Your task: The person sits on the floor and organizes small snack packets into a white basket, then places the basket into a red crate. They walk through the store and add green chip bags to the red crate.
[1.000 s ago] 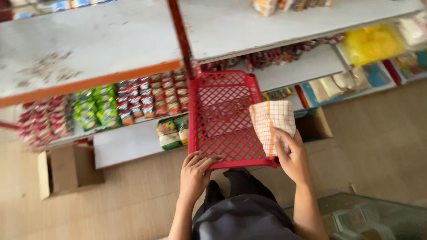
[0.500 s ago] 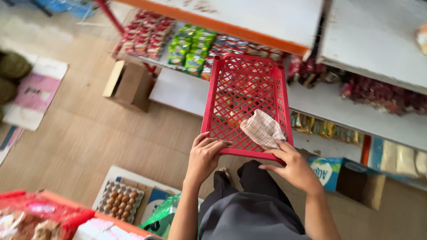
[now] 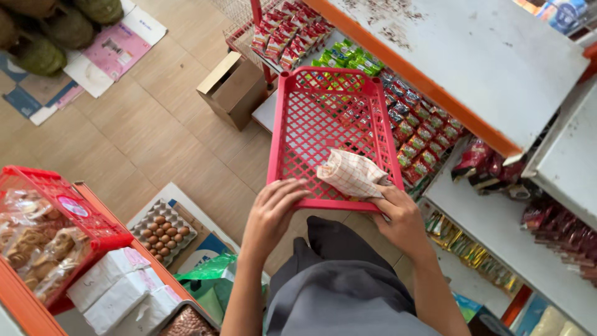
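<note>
I hold a red plastic lattice tray (image 3: 323, 124) out in front of me at waist height, empty apart from a cloth. My left hand (image 3: 271, 211) grips its near rim at the left corner. At the right corner my right hand (image 3: 401, 219) holds the rim together with a checked orange-and-white cloth (image 3: 352, 175) that lies bunched on the tray's mesh floor. Below the tray I see my grey clothing and dark trousers.
White shelves (image 3: 497, 62) with orange edges stand to the right, stocked with small snack packets (image 3: 410, 124). A cardboard box (image 3: 233, 87) sits on the tiled floor. At lower left are a tray of eggs (image 3: 163, 230), a red basket of bagged snacks (image 3: 43, 230) and white packs.
My view has swung left and the tray now sits further right in it, with more floor and the egg tray showing. The cloth has dropped from upright to lying in the tray.
</note>
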